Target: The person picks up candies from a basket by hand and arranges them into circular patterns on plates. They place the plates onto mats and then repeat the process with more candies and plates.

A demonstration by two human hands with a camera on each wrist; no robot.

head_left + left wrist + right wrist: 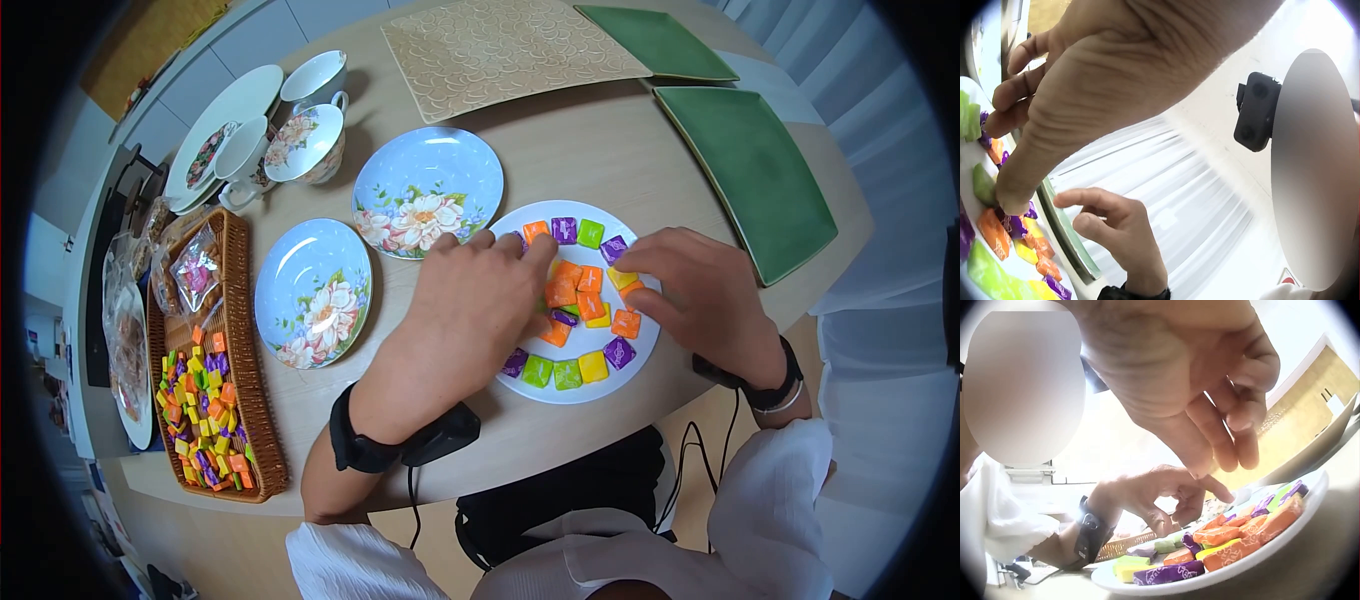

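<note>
Square wrapped candies in orange, purple, green and yellow lie on a white plate (640,362), several in a ring along its rim and others clustered in the middle, such as an orange candy (562,290). Over the plate's left side is my left hand (470,290), hiding part of the ring. Its thumb (1013,197) points down at the candies, close to a green candy (984,184), with the index finger stretched out. At the right rim hovers my right hand (695,290), fingers loosely bent above the candies; nothing shows between its thumb and fingers (1225,447).
A wicker basket (262,440) of more candies stands at the left. Two blue floral plates (425,165) lie beyond my left hand, with floral cups (310,140) behind. A beige textured tray (510,55) and green plates (750,170) occupy the far and right sides.
</note>
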